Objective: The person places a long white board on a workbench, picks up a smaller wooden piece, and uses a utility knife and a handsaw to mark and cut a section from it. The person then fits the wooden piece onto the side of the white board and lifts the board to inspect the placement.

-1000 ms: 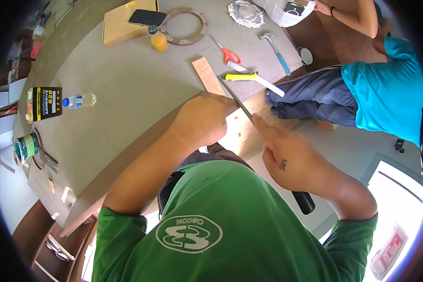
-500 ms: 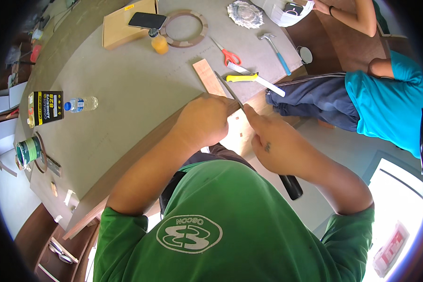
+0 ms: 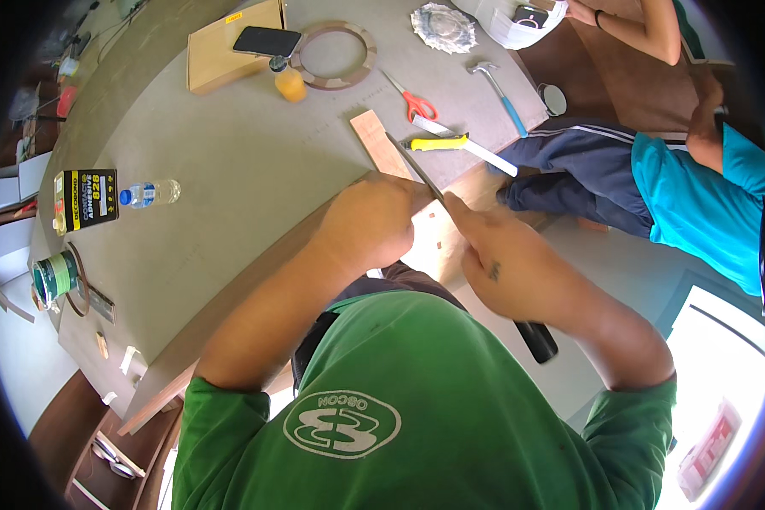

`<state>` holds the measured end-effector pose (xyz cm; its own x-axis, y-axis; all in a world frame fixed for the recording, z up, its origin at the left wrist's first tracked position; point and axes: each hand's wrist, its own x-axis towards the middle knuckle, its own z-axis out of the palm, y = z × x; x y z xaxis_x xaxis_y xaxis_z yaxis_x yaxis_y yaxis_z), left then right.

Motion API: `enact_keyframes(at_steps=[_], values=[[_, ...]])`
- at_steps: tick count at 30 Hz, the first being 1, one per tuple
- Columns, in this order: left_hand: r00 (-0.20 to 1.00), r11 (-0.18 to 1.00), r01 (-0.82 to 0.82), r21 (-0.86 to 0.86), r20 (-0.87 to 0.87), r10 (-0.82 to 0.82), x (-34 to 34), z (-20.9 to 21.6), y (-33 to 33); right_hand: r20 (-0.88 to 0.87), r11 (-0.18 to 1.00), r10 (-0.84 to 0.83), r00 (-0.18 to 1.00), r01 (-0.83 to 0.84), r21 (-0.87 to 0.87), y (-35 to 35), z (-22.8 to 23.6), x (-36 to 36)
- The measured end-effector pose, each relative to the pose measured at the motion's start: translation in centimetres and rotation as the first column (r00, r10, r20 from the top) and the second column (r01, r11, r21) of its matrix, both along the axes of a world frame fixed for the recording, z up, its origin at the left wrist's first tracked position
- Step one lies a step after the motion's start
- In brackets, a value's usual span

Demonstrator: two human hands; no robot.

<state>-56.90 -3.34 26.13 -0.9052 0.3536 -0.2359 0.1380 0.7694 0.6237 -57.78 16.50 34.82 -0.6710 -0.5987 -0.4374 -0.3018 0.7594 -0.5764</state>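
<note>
Tin (image 3: 91,201) and bottle (image 3: 151,194) sit left, apparently set clear of the work; at the table's (image 3: 229,195) near edge, the left hand (image 3: 370,219), clenched over a wooden strip (image 3: 378,141), seemingly steadies it; right, the other hand (image 3: 501,259) grips a thin, black-handled metal tool (image 3: 416,167), forefinger extended, likely for control.

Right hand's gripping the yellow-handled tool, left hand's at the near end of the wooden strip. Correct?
Not quite: in the head view, the right hand grips the black-handled tool; the yellow-handled tool lies on the table. The left hand is at the near end of the wooden strip, as you said.
</note>
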Motion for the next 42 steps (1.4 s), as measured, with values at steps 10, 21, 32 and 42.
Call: enact_keyframes(at_steps=[10, 21, 32, 42], values=[[0.998, 0.999, 0.049, 0.010, -0.030, -0.049, 0.2, -2.1, -0.1, 0.017, 0.999, 0.019, 1.000, -0.020, 0.036, -0.3, 0.1, 0.1], [0.993, 0.999, -0.041, -0.008, 0.106, 0.042, 0.1, 0.0, 0.3, -0.035, 0.999, 0.035, 0.999, -0.034, 0.016, -0.1, -1.5, 0.2], [0.989, 0.997, -0.032, -0.077, 0.140, 0.042, -0.9, -0.3, -0.3, -0.121, 0.966, -0.249, 0.961, 0.255, 0.036, 3.9, -5.6, -0.6], [0.981, 0.940, 0.063, 0.336, -0.192, 0.003, -1.5, -1.3, -0.5, 0.402, 0.756, -0.611, 0.682, 0.654, 0.039, 7.4, -7.5, 2.9]])
